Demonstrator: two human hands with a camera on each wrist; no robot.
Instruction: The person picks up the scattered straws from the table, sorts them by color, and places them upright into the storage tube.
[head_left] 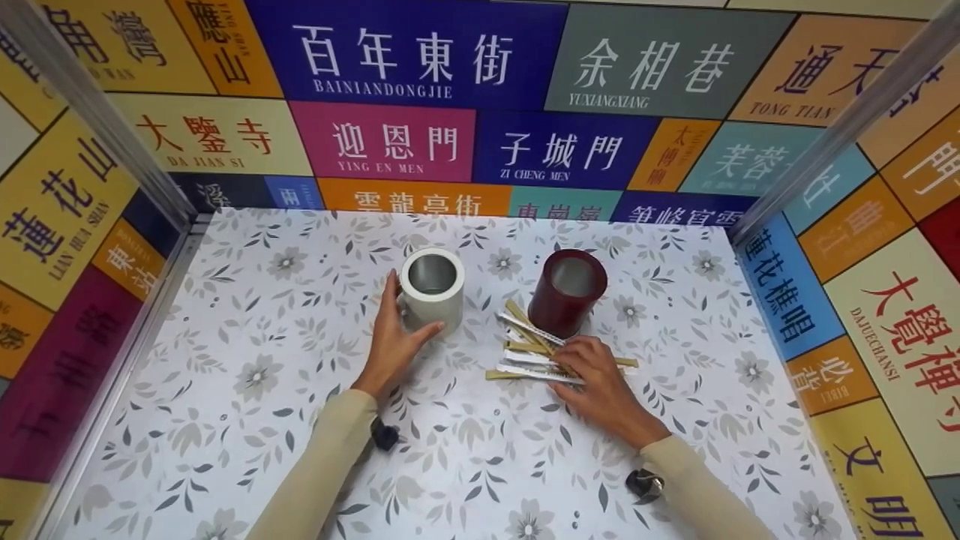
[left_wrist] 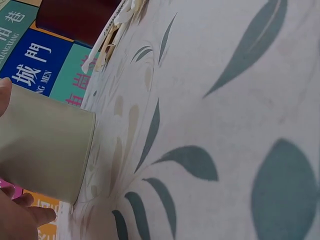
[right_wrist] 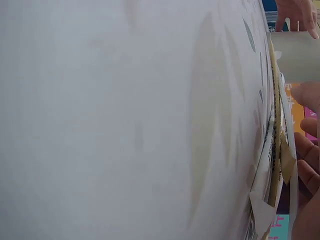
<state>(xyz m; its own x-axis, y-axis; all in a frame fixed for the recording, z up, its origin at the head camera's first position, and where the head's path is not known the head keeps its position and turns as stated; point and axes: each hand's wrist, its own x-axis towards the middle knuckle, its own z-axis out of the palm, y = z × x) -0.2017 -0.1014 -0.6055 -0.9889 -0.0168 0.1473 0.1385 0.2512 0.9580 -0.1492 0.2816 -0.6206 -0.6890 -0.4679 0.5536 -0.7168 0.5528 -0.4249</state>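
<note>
My left hand point(head_left: 392, 341) holds a cream canister point(head_left: 442, 311) from its left side, thumb at the front and fingers round the back. The canister stands upright with an open top and a shiny inside; its smooth side point(left_wrist: 47, 145) fills the left of the left wrist view. Over a loose pile of slim white and tan paper packets point(head_left: 525, 349) is my right hand point(head_left: 604, 390), fingertips right at the packets. In the right wrist view its thumb point(right_wrist: 306, 95) is apart from the loosely bent fingers, above the packets point(right_wrist: 275, 155).
A dark red canister point(head_left: 566, 292), open at the top, stands upright just behind the packets. The table point(head_left: 255, 450) has a floral cover. Panels with printed signs point(head_left: 405, 52) enclose the back and both sides, with metal posts point(head_left: 124, 127) at the corners.
</note>
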